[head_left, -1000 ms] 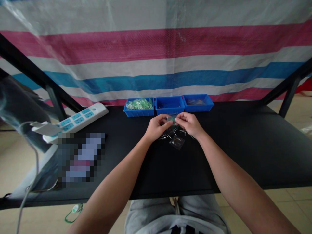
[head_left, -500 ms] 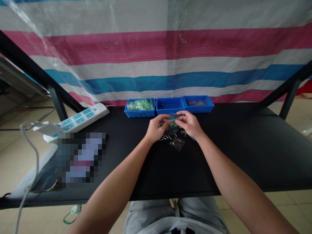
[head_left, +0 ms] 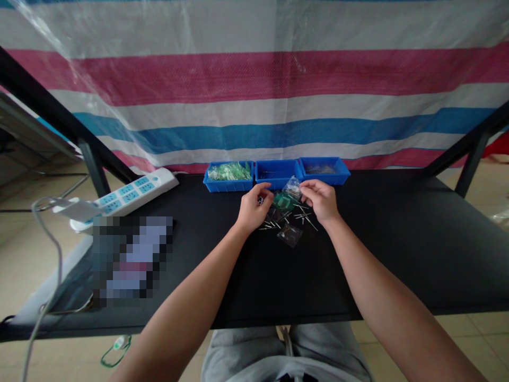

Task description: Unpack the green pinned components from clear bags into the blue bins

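Observation:
A small clear plastic bag (head_left: 292, 187) hangs from the pinched fingertips of my right hand (head_left: 323, 202), above the pile. My left hand (head_left: 254, 208) is curled at the pile's left side. Shiny small metal bits (head_left: 260, 200) show between its thumb and forefinger; whether they lie in the hand or on the table I cannot tell. Between the hands are green packets (head_left: 284, 200) and thin metal pins (head_left: 304, 215), several of them loose and crossing. Nearer to me, another small clear bag (head_left: 289, 235) lies flat on the black table (head_left: 278, 281).
Along the back edge stand a blue bin with green-and-clear packets (head_left: 229, 185), a middle blue bin (head_left: 278, 180) with a few thin pieces, and a right blue bin (head_left: 328, 178) with small contents. A white power strip (head_left: 159, 183) and a blurred-out flat object (head_left: 139, 254) lie left.
My hands have moved apart. The clear bag, earlier between both hands, is now with my right hand, which shifted right. More of the green packets and pins shows.

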The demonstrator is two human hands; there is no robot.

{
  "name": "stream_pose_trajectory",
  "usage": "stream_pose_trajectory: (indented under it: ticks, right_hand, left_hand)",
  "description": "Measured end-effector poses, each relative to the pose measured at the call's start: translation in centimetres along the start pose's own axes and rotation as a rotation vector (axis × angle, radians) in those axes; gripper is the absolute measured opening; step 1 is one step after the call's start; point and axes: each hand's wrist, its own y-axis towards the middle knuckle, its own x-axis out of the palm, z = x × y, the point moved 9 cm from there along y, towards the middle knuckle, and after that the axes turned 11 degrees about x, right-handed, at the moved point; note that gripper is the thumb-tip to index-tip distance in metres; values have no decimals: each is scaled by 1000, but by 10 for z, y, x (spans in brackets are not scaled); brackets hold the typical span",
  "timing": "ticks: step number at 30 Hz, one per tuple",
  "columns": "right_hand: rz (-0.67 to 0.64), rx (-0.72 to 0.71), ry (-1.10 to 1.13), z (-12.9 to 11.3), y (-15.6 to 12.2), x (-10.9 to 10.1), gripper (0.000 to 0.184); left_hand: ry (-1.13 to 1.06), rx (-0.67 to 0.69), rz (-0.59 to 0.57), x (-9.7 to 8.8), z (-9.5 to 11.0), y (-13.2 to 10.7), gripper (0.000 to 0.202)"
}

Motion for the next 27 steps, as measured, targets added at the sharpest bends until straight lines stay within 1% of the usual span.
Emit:
stream_pose_trajectory:
  ticks: [2, 3, 5, 6, 8, 10, 12, 15, 20, 23, 25, 27]
  right_hand:
    - [109, -10, 58, 1, 7, -18, 27]
    - [135, -17, 89, 2, 10, -25, 37]
    - [117, 6, 133, 5, 15, -33, 62]
    - [102, 34, 138, 8, 17, -35, 71]
    - [95, 88, 151, 13, 20, -39, 79]
    - [121, 106, 159, 16, 20, -42, 75]
    - [138, 83, 143, 16, 20, -42, 66]
    - [125, 40, 85, 14, 20, -38, 52]
    - [138, 13, 3, 15, 19, -32, 33]
    - [105, -77, -148, 7, 12, -23, 23]
    - [57, -139, -286, 1, 6, -13, 17]
    - [-7, -168, -403, -1, 0, -2, 12]
  left_hand:
    - [41, 9, -1, -2, -2, 0, 28]
    - [70, 11, -8, -3, -2, 1, 27]
    - [144, 15, -30, -4, -2, 2, 27]
    - [182, 17, -39, -5, -1, 2, 26]
    - [236, 19, -51, -6, 0, 3, 25]
    - [257, 21, -52, -7, 0, 4, 24]
    - [267, 23, -44, -9, 0, 4, 23]
    - [294, 22, -25, -12, -3, 4, 22]
    - [380, -49, -31, -14, -13, 4, 25]
    - [417, -69, -78, -11, -15, 4, 26]
    - [424, -64, -118, -7, -14, 4, 25]
    - [424, -60, -146, -4, -15, 4, 25]
